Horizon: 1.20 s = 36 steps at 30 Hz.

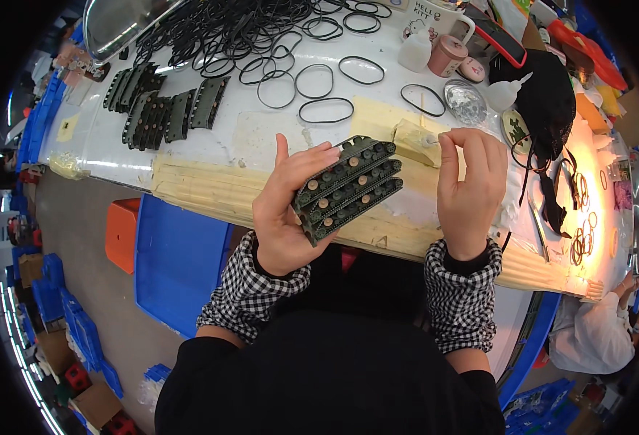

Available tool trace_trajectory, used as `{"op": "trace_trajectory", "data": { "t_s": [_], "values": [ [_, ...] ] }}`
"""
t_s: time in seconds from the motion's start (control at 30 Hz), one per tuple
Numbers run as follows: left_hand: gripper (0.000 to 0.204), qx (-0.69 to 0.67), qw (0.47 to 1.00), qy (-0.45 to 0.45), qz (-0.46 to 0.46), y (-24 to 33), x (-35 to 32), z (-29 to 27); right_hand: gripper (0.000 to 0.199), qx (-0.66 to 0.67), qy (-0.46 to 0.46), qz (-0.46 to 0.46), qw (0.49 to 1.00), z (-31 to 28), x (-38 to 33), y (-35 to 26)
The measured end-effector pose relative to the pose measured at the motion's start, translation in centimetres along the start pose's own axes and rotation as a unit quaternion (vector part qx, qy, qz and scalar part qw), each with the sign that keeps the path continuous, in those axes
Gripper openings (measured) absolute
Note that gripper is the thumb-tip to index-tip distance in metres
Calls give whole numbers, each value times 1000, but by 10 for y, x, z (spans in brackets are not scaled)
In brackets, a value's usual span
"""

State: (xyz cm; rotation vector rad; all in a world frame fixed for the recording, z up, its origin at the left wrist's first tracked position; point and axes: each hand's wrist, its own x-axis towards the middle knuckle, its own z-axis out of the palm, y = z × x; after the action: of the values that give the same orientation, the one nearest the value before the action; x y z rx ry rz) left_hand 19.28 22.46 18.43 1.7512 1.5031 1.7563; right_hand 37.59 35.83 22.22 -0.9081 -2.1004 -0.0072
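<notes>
My left hand [287, 206] is closed around a small stack of dark green plastic toy tank track parts [352, 181]. Rows of wheels, some with copper-coloured centres, face up and to the right. To the right, my right hand [473, 188] is closed in a pinch beside a block wrapped in yellowish tape [415, 143]. Something thin and small shows between its fingertips and the block; its kind is too small to tell. Similar green parts [149, 116] lie in rows on the white table [258, 134] at the left.
Black rubber bands [326, 110] lie loose behind my hands, with a large heap [218, 32] farther back. A white mug [439, 22], a squeeze bottle [415, 51] and a phone [497, 36] stand or lie at the back right. A blue bin [178, 254] stands below the taped table edge.
</notes>
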Motion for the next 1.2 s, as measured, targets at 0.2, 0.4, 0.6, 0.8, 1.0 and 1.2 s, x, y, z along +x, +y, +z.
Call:
{"op": "trace_trajectory", "data": {
  "t_s": [0.2,0.4,0.6,0.8,1.0,1.2],
  "values": [
    [51,-6,1000,12,0,1,0,-1,8,15,45,-2,999,-8,0,-4],
    [53,-45,998,14,-34,1,-2,2,5,350,23,75,934,-22,-12,-31],
    [60,-17,999,-26,-21,-1,-3,-3,8,479,-55,131,866,-16,-23,-42],
    [60,-12,999,-26,-24,1,-3,-3,7,470,-53,115,874,-13,-23,-43],
    [60,-13,999,-26,-25,0,-4,-3,7,458,-52,110,881,-13,-23,-43],
    [56,-46,998,0,-30,-1,-4,0,8,411,44,162,896,-15,-12,-30]
  ]
}}
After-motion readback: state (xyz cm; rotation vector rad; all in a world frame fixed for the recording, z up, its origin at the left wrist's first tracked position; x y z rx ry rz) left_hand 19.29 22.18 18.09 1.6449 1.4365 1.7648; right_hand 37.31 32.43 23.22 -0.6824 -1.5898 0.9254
